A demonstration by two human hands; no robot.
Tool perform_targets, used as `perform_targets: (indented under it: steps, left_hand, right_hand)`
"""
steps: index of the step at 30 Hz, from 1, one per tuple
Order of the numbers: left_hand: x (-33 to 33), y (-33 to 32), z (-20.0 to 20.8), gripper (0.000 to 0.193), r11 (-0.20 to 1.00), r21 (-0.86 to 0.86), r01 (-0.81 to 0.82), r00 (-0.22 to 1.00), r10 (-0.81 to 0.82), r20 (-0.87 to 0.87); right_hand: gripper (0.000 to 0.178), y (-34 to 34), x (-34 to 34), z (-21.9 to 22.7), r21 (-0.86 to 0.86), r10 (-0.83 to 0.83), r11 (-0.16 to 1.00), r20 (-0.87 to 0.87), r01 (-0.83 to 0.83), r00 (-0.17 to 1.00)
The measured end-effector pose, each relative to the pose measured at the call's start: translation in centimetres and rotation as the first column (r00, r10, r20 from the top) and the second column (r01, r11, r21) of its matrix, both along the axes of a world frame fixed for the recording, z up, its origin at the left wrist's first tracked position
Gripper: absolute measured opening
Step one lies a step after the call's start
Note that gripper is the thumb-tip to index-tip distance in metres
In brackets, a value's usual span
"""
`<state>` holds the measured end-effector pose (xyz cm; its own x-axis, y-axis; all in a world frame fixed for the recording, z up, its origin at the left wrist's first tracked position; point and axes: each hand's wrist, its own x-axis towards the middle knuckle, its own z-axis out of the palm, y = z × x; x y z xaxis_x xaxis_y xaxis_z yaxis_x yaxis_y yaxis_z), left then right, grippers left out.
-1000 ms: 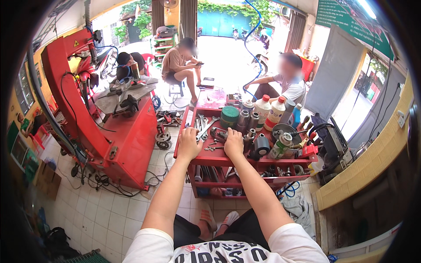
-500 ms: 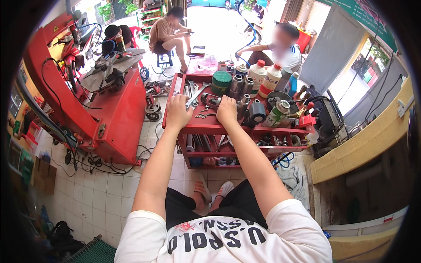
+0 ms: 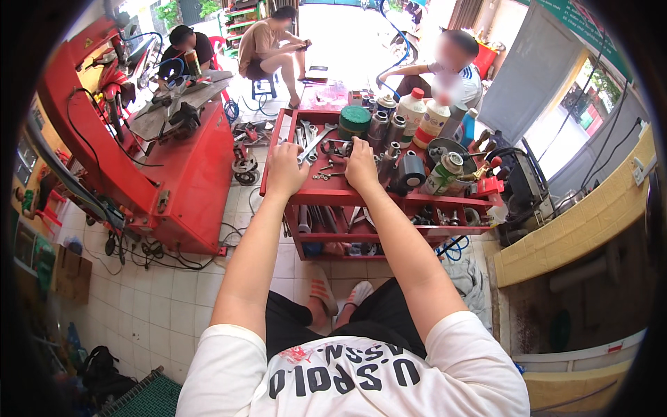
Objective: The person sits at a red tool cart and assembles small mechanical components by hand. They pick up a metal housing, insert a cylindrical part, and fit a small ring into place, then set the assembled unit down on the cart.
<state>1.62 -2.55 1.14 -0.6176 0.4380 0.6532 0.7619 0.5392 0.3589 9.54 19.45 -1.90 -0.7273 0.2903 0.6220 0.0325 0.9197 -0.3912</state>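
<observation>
My left hand [image 3: 287, 169] is closed around the lower end of a silver wrench [image 3: 317, 143], whose head points away to the right over the tray. More wrenches [image 3: 303, 132] lie just beyond it. My right hand [image 3: 362, 167] is closed at the tray's middle, its fingers curled by a dark metal part [image 3: 336, 148]; what the fingers grip is hidden. Between my hands, several small nuts [image 3: 321, 176] lie on the floor of the red tool cart [image 3: 333, 196]. Metal cylinders [image 3: 377, 131] stand past my right hand.
A green tub [image 3: 354, 121], white bottles [image 3: 434, 121] and a spray can [image 3: 445, 172] crowd the cart's right half. A red machine [image 3: 187, 181] with cables at its foot stands left. Three people sit beyond, one [image 3: 455, 76] close behind the cart. A yellow ledge [image 3: 577, 208] runs along the right.
The cart and background sit slightly further right in view. Both hands keep nearly the same places over the tray. The person at far left has raised their head.
</observation>
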Motion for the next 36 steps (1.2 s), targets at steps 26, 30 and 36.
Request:
perform_targets:
  steps: [26, 30, 36]
  left_hand:
    - [0.4, 1.0, 0.1, 0.036, 0.999, -0.030, -0.029, 0.997, 0.031, 0.069]
    - [0.3, 0.5, -0.3, 0.037, 0.998, -0.049, -0.049, 0.996, 0.053, 0.076]
    - [0.5, -0.2, 0.1, 0.037, 0.997, -0.068, -0.047, 0.996, 0.051, 0.070]
  right_hand:
    - [0.054, 3.7, -8.6, 8.8, 0.243, -0.071, 0.969, 0.420, -0.037, 0.905]
    - [0.046, 0.6, -5.6, 10.0, 0.131, 0.014, 0.991, 0.058, -0.022, 0.998]
    - [0.018, -4.3, 2.2, 5.3, -0.222, 0.074, 0.968, -0.188, -0.115, 0.979]
